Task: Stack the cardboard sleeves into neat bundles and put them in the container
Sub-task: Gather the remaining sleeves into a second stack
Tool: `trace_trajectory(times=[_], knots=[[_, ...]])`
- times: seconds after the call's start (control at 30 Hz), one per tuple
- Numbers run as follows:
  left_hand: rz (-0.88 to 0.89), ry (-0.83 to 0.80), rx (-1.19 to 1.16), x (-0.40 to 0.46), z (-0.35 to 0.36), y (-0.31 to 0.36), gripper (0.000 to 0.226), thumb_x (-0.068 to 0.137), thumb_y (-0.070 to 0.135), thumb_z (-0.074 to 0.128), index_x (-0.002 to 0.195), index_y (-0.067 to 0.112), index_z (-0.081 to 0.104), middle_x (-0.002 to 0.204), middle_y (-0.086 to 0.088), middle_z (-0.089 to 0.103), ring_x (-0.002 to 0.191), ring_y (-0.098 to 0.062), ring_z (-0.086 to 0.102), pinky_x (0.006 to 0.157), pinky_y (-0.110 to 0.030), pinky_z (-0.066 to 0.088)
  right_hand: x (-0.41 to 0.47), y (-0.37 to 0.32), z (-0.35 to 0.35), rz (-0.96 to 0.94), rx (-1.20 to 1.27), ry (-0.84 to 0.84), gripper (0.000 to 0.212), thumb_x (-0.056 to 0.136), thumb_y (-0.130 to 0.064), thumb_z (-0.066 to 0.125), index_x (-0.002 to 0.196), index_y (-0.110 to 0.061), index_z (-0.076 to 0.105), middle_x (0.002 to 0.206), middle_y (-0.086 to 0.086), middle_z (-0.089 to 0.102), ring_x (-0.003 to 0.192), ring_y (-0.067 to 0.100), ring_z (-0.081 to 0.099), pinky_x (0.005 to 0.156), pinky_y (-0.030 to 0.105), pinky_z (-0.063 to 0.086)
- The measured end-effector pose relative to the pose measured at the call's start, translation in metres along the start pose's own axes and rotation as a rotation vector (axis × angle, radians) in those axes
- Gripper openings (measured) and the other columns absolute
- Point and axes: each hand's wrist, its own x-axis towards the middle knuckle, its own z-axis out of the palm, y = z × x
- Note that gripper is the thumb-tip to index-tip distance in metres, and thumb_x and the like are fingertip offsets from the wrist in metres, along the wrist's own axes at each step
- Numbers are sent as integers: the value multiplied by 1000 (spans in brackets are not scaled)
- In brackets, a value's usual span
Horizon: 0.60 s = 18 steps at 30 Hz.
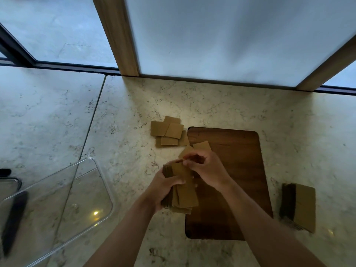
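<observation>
The clear container stands empty, left of the hands. The left hand clasps a bundle, its long axis pointing away from the person. The right hand pinches one sleeve at the bundle's far end.

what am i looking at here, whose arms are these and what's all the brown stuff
This is one picture from a camera worn on a person's head, looking down at their own bare arms. The left hand grips a bundle of brown cardboard sleeves while the right hand fingers its top end. On the pale marble counter lie a loose pile of sleeves, a dark wooden board, a finished stack at right, and a clear plastic container at left, holding no sleeves.
</observation>
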Motion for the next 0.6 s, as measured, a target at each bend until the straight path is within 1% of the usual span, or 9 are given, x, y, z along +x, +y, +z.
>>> trace_trajectory(times=[0.03, 0.1, 0.17, 0.2, 0.27, 0.33, 0.43, 0.53, 0.6], knots=[[5, 3, -66, 0, -2, -3, 60, 85, 6, 75, 136, 33, 58, 120, -22, 77, 109, -45, 74, 81, -53, 63, 3, 6, 4, 11, -112, 98, 14, 90, -38, 71, 105, -37, 71, 108, -10, 70, 92, 3, 66, 76, 21, 54], [24, 40, -201, -1, -8, -6, 66, 83, -2, 71, 141, 27, 56, 121, -29, 74, 106, -49, 74, 80, -54, 63, 9, 22, 2, 80, -544, 251, 44, 91, -51, 66, 129, -30, 62, 121, 0, 57, 103, 9, 50, 90, 26, 44], [49, 102, -241, -2, -13, -6, 71, 76, 0, 76, 139, 27, 59, 113, -28, 75, 94, -45, 75, 76, -53, 63, 8, 36, -1, 153, -851, 239, 67, 86, -58, 67, 144, -29, 49, 129, 6, 45, 114, 21, 41, 100, 37, 40], [65, 130, -242, -2, -14, -6, 72, 74, 1, 80, 138, 28, 60, 110, -27, 75, 90, -43, 75, 74, -52, 63, 7, 40, -2, 159, -878, 234, 68, 83, -57, 70, 142, -30, 49, 130, 5, 43, 117, 23, 40, 102, 40, 39], [87, 170, -246, -1, -15, -4, 69, 74, 8, 87, 135, 29, 63, 108, -24, 73, 88, -40, 74, 74, -53, 63, 4, 44, -4, 130, -793, 277, 51, 83, -48, 74, 127, -29, 56, 127, 2, 47, 117, 21, 43, 98, 35, 38], [90, 198, -256, -1, -15, 1, 61, 78, 17, 85, 135, 27, 62, 109, -24, 72, 90, -40, 73, 79, -55, 63, 0, 40, -11, 113, -529, 261, 27, 90, -34, 70, 114, -31, 57, 122, -3, 57, 108, 12, 53, 89, 25, 42], [66, 205, -209, -3, -16, 8, 62, 82, 32, 82, 137, 23, 57, 108, -23, 71, 88, -38, 72, 82, -56, 61, -12, 24, -31, 57, -240, -40, 20, 97, -31, 64, 113, -42, 59, 116, -9, 66, 91, -4, 62, 75, 15, 45], [-25, 109, 4, -7, -12, 14, 65, 78, 54, 84, 131, 27, 58, 109, -18, 76, 88, -32, 76, 68, -43, 63, -19, 7, -42, 48, -240, -430, 26, 89, -33, 73, 114, -40, 69, 113, -14, 70, 100, -2, 64, 84, 24, 53], [-125, -71, 173, -8, -7, 16, 62, 81, 47, 84, 133, 24, 60, 118, -19, 74, 94, -33, 76, 73, -42, 63, -18, -2, -33, 15, -313, -532, 32, 84, -29, 79, 114, -37, 69, 110, -16, 70, 98, -2, 65, 83, 23, 54]])
